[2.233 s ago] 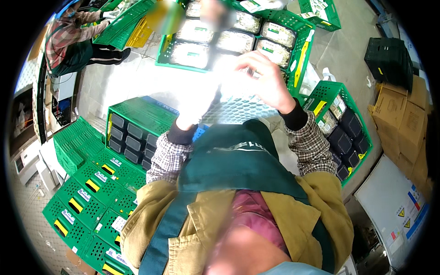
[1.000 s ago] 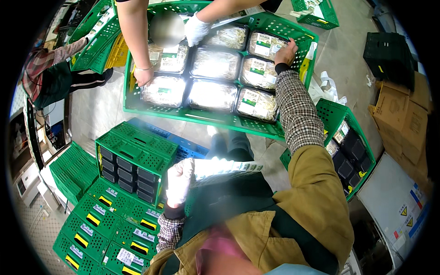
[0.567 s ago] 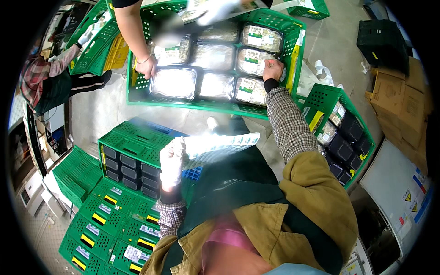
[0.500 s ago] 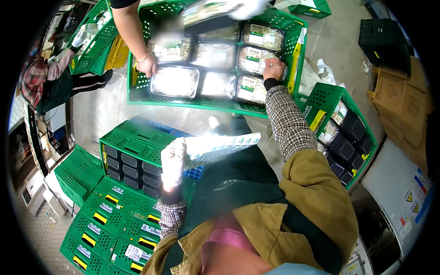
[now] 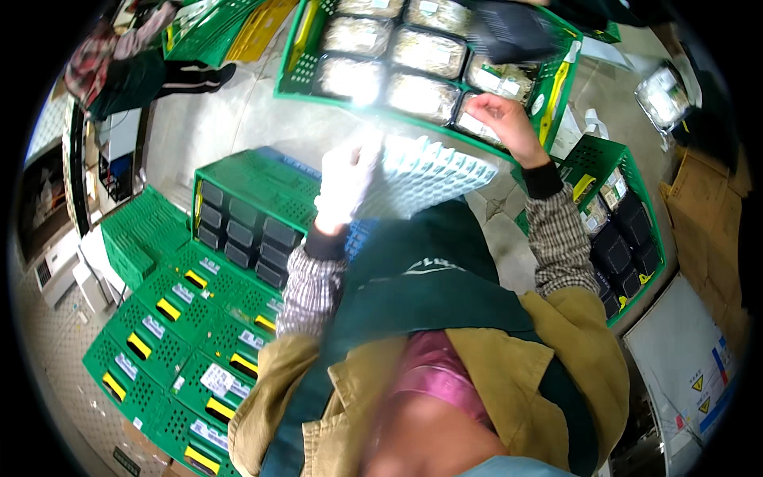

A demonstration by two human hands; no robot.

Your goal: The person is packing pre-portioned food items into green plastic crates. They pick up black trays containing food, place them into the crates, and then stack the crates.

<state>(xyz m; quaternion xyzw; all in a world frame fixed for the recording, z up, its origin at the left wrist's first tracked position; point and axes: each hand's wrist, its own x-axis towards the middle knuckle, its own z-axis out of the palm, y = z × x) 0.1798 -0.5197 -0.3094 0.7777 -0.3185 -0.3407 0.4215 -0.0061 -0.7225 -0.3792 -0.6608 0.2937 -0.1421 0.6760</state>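
Note:
My gloved left hand [image 5: 346, 179] is closed on the left edge of a pale blue label sheet [image 5: 429, 179] with rows of stickers, tilted in front of my apron. My bare right hand [image 5: 509, 127] hovers over the near right corner of a green crate [image 5: 373, 111], fingers loosely stretched and thumb apart. Under those fingers lies a film-covered tray [image 5: 475, 127], partly hidden. Several like it, such as a pale-filled tray [image 5: 425, 95], fill the crate in rows. A blurred black tray [image 5: 515, 32] is tilted above the crate's right side.
Right of me stands a green crate of black trays [image 5: 616, 238], with cardboard [image 5: 703, 230] beyond. Stacked green crates [image 5: 171, 318] stand on my left. A wrapped tray [image 5: 664, 99] is at the upper right near dark clothing. Another person [image 5: 119, 71] works at the upper left.
My right hand has lifted off the trays. The label sheet has moved up and its face is tilted more into view. The co-worker's bare arm has left the crate's left side.

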